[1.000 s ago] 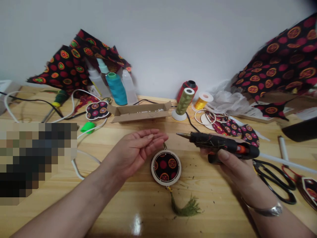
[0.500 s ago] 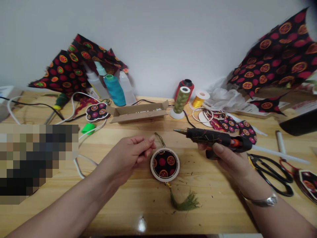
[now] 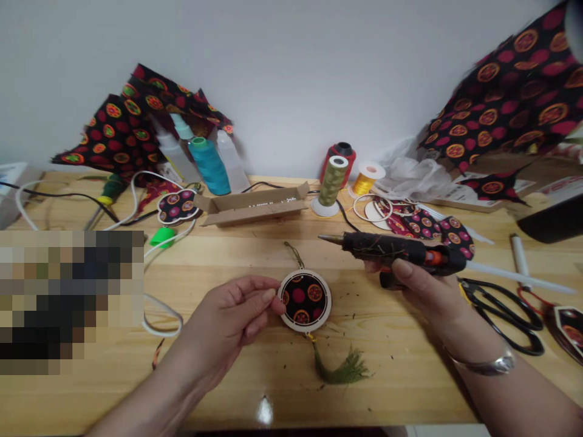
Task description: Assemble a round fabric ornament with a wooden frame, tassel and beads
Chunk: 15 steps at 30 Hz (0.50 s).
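Note:
A round pendant (image 3: 298, 296) with a pale rim and dark patterned fabric lies flat on the wooden table. It has a cord loop (image 3: 294, 254) at the top and a green tassel (image 3: 342, 366) below. My left hand (image 3: 243, 312) is closed in a pinch at the pendant's left rim, fingertips overlapping its edge. Whatever may be between those fingertips is hidden. A black glue gun (image 3: 394, 252) is gripped in my right hand (image 3: 430, 294), held above the table right of the pendant. Its nozzle points left, and a clear glue stick (image 3: 519, 278) protrudes from its back.
Behind stands an open cardboard box (image 3: 255, 209) with small white bits. Thread spools (image 3: 334, 182), teal thread (image 3: 210, 167) and bottles (image 3: 233, 161) line the wall. Scissors (image 3: 505, 318) lie right, near a patterned ornament (image 3: 569, 325). White cable (image 3: 164, 331) runs left beside a green cap (image 3: 163, 237).
My left hand has moved down from beside the cord loop to the pendant's left rim, still pinched. The glue gun stays held in my right hand, and the pendant has barely shifted.

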Each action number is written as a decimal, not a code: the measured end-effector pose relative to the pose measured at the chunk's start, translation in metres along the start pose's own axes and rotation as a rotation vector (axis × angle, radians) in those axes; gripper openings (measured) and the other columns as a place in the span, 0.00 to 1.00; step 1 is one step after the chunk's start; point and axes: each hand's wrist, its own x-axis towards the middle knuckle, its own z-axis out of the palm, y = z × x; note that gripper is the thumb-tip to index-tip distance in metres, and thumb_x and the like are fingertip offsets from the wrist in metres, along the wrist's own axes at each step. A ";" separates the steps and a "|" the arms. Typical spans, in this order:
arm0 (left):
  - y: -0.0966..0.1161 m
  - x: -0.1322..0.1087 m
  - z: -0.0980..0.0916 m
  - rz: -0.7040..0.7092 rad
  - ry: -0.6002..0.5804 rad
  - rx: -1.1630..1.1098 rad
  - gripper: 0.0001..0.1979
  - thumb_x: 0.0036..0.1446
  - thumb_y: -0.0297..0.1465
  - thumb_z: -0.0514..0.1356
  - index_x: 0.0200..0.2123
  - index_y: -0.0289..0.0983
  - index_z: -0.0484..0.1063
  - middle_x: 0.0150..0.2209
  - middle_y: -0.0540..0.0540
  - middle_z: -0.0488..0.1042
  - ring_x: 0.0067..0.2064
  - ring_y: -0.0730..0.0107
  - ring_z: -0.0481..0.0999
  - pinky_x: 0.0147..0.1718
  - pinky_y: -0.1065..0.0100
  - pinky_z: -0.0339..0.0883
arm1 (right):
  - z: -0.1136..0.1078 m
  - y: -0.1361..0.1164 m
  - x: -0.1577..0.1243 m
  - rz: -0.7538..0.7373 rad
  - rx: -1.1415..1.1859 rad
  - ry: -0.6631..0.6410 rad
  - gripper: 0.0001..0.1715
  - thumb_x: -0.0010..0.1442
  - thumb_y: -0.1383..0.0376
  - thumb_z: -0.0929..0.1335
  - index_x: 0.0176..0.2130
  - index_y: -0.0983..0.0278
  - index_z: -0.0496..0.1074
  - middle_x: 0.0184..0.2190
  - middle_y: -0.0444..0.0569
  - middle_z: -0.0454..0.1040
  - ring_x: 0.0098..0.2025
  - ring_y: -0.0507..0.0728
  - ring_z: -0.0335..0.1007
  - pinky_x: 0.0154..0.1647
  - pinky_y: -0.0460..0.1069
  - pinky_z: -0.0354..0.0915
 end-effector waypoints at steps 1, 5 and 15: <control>-0.001 0.000 0.001 0.001 0.020 0.033 0.05 0.48 0.29 0.67 0.28 0.34 0.76 0.22 0.48 0.77 0.17 0.85 0.58 0.15 0.82 0.46 | 0.000 0.000 0.000 0.004 -0.003 0.006 0.19 0.54 0.48 0.70 0.28 0.61 0.74 0.25 0.45 0.74 0.27 0.56 0.69 0.29 0.49 0.66; -0.002 -0.004 0.008 0.078 0.099 0.209 0.06 0.47 0.32 0.67 0.24 0.36 0.75 0.18 0.52 0.73 0.18 0.80 0.61 0.15 0.79 0.50 | 0.000 0.000 -0.001 0.011 -0.018 0.030 0.20 0.53 0.47 0.71 0.29 0.61 0.74 0.23 0.45 0.72 0.25 0.56 0.68 0.29 0.50 0.67; -0.010 -0.002 0.010 0.473 0.246 0.791 0.03 0.47 0.30 0.66 0.26 0.44 0.81 0.27 0.50 0.83 0.30 0.63 0.79 0.31 0.68 0.69 | 0.000 -0.001 0.000 -0.030 -0.012 0.013 0.15 0.54 0.50 0.71 0.32 0.59 0.76 0.25 0.43 0.73 0.26 0.54 0.68 0.28 0.48 0.65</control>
